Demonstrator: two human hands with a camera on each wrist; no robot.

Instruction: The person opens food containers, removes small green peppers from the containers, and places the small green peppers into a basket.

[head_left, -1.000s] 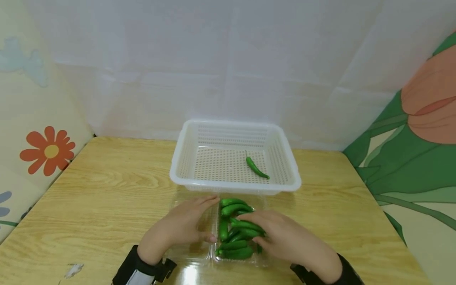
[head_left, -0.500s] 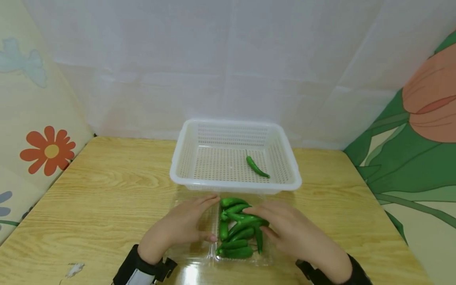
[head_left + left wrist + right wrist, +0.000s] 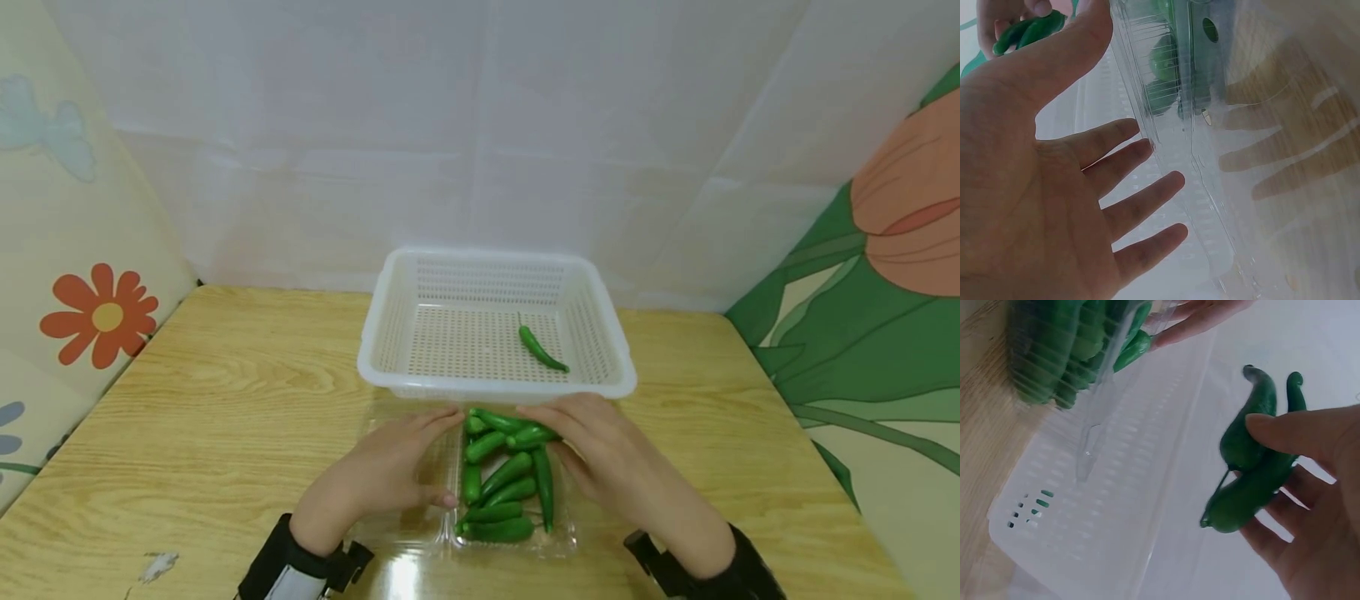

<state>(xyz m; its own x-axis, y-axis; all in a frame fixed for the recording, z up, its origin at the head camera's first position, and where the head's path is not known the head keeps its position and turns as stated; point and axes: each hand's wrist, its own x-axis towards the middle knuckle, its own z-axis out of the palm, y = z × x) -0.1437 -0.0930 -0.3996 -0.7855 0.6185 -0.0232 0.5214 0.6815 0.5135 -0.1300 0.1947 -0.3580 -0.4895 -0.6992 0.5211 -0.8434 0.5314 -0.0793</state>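
Note:
My right hand (image 3: 607,450) pinches two green chili peppers (image 3: 1250,481) between thumb and fingers, as the right wrist view shows. It is above the far right part of a clear plastic clamshell box (image 3: 561,543), near the basket's front rim. More green chili peppers (image 3: 498,530) lie in the box's right half. My left hand (image 3: 382,467) stays over the box's left half, its fingers straight and spread in the left wrist view. Its fingertips are at the box's middle edge; whether they touch it I cannot tell.
Behind the box stands a white perforated plastic basket (image 3: 495,388) with one green chili pepper (image 3: 542,350) inside. Both rest on a wood-grain table (image 3: 247,400). A white cloth (image 3: 300,167) hangs behind, and patterned panels flank both sides.
My right hand has moved up and away from the pile toward the basket, lifting two chili peppers. The left hand has stayed in place.

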